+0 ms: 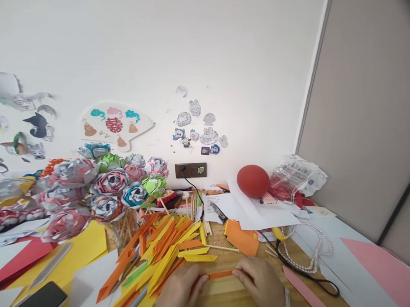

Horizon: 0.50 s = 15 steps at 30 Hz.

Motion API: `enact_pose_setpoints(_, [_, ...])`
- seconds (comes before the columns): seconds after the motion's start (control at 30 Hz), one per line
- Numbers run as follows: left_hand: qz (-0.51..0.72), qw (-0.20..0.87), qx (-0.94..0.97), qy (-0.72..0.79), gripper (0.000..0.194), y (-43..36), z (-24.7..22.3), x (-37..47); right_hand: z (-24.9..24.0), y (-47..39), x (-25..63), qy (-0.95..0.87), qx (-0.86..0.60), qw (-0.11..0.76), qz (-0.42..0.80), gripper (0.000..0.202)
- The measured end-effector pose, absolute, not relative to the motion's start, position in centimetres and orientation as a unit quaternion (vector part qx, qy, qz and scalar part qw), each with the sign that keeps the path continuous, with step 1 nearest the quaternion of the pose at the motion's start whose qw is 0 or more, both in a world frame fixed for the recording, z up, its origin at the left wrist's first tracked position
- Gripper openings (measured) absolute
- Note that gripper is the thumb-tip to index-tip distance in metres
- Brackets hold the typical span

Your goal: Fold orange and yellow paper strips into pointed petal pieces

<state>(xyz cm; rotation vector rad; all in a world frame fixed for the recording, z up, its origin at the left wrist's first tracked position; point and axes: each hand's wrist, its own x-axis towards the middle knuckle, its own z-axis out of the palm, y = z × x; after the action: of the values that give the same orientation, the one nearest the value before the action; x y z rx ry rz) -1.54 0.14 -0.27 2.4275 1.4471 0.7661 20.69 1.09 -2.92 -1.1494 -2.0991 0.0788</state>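
Between my two hands, low over the wooden table, a narrow folded orange paper strip [220, 274] is stretched level. My left hand [183, 288] pinches its left end between thumb and fingers. The right end is pinched the same way by my right hand [256, 280], which has a bracelet at the wrist. Just left of my left hand lies a heap of folded orange and yellow paper strips [164, 241]. Flat orange paper pieces [242, 238] rest beyond my right hand.
Paper flowers [111, 182] crowd the back left. A red balloon [253, 181] sits on white sheets [262, 212] near scissors [217, 212]. To the right are a bead string [320, 252], a black cable [298, 269] and pink paper [383, 268]. A dark box-like object [41, 301] lies front left.
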Motion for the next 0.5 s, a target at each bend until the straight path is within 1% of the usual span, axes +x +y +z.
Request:
enact_pose_setpoints(0.17, [0.275, 0.149, 0.811, 0.495, 0.027, 0.37, -0.3, -1.74, -2.72, 1.02, 20.68, -0.808, -0.452, 0.372, 0.066, 0.048])
enact_pose_setpoints(0.4, [0.277, 0.113, 0.818, 0.492, 0.03, 0.15, -0.44, -1.47, -2.81, 0.81, 20.6, -0.815, -0.449, 0.361, 0.058, 0.046])
enact_pose_setpoints(0.5, [0.286, 0.106, 0.813, 0.496, 0.03, -0.07, -0.07, -1.32, -2.7, 0.85, 20.72, -0.812, -0.46, 0.35, 0.08, 0.043])
